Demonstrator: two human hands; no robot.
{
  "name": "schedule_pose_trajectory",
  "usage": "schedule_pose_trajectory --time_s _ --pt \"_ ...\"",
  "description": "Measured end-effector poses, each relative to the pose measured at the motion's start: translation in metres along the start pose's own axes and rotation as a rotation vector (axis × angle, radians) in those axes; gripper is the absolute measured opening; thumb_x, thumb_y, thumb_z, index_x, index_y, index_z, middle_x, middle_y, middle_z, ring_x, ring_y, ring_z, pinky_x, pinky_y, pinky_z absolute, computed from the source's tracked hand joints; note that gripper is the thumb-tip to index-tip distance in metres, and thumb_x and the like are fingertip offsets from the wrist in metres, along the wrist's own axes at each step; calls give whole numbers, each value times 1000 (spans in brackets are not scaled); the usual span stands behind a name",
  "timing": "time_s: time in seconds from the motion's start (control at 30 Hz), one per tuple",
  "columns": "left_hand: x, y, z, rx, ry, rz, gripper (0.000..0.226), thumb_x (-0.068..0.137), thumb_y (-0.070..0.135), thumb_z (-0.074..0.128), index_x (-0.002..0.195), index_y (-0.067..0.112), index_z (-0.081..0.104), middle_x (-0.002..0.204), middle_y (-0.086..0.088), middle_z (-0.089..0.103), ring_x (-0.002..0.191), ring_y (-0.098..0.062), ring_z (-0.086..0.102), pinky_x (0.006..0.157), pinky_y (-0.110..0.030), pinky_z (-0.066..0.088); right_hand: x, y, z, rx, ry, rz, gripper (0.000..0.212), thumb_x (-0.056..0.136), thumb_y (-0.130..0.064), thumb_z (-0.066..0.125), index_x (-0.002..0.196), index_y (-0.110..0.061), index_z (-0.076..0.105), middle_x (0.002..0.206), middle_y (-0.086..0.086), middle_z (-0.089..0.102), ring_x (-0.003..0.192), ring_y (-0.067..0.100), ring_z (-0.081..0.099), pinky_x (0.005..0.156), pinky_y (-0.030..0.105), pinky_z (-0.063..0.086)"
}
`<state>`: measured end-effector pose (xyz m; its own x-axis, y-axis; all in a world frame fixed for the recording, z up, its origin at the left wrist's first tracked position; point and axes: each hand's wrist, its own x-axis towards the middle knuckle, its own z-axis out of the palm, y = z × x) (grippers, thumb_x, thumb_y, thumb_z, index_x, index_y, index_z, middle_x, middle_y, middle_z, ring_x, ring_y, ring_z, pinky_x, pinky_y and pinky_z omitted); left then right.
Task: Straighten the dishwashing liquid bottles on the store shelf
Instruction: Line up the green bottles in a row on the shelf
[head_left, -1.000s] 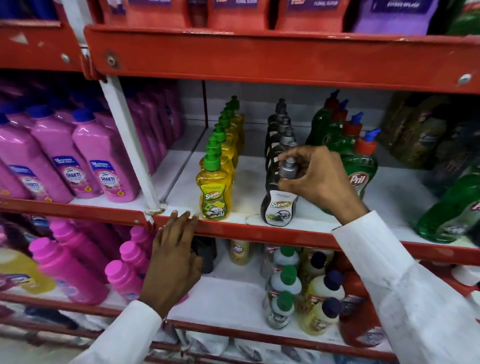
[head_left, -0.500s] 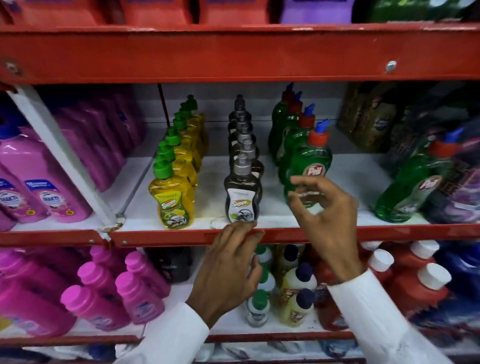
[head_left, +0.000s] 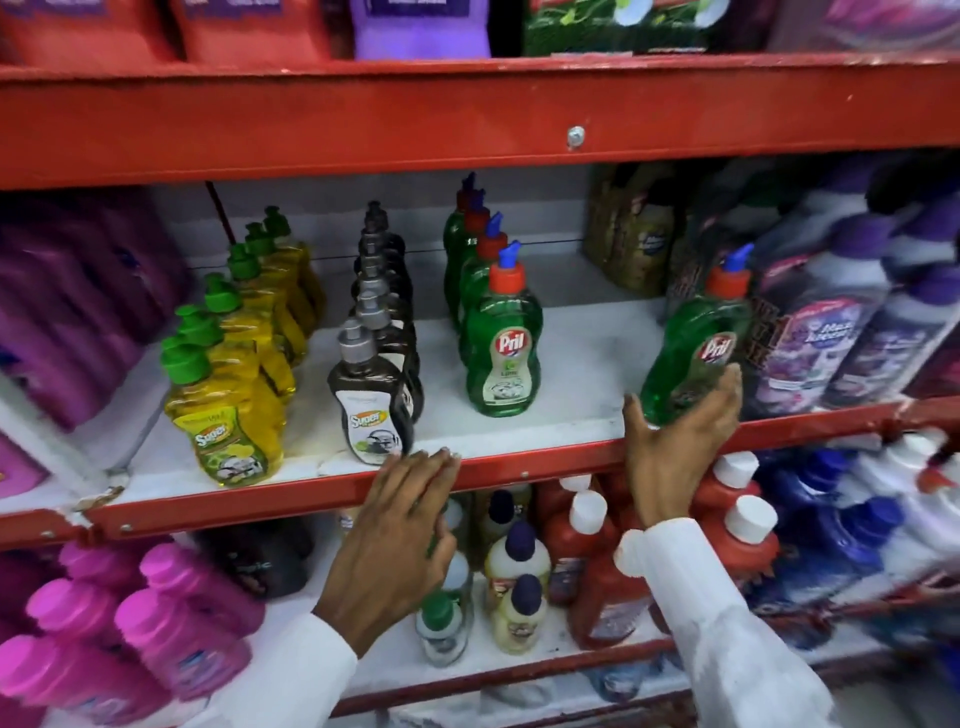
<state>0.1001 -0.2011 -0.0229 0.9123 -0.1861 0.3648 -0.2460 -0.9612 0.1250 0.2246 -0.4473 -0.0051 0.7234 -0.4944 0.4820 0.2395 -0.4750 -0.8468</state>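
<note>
right hand gripped tilted translucent green plastic pril bottle with red cap, right on white shelf; left hand fingers flat, released, on red metal shelf edge.

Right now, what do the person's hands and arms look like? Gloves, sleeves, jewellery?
Both hands are bare: no gloves on the left hand or the right hand, and no rings or watch visible. Each arm wears a long white sleeve, left sleeve and right sleeve, ending at the wrist in a plain cuff. No markings show on the fabric.
</note>
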Motion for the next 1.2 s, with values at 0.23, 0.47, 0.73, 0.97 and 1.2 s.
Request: schedule_pose_trajectory --time_s 0.23,0.47,0.73,0.97,1.2 --pt "-1 6 0 -86 23 -18 67 77 26 42 142 12 40 139 -9 54 132 -23 40 118 -40 16 35 11 -5 -20 -18 54 92 78 -32 82 151 -7 30 151 19 44 140 37 38 118 54 34" --pt "-2 13 -4 -106 15 -69 76 68 15 54 143 14 40 139 -6 52 133 -21 37 121 -32 6 26 -8 -3 -2 -91 -11 86 71 -38 85 137 -5 42 136 17 48 127 34 42 109 49 40" --pt "-2 17 -7 -116 14 -98 81 65 11 55 144 16 37 141 -4 48 135 -16 28 121 -29 4 -47 -57 31 21 -326 -139 87 69 -50 82 134 -7 42 131 13 49 121 24 41 106 39 38" --pt "-1 22 -8 -80 60 -148 73 65 15 56 137 15 48 136 -4 58 131 -18 41 120 -29 15 -62 -64 41 10 -385 -98 96 63 -64 81 132 -14 36 130 9 47 119 22 43 102 47 49" --pt "37 48 -25 -231 228 -326 43 80 17 54 122 16 64 118 -7 71 96 -20 69 90 -28 55 -29 -43 14 93 -682 -108 93 64 -55 85 140 -24 39 136 0 54 123 18 55 103 38 51"
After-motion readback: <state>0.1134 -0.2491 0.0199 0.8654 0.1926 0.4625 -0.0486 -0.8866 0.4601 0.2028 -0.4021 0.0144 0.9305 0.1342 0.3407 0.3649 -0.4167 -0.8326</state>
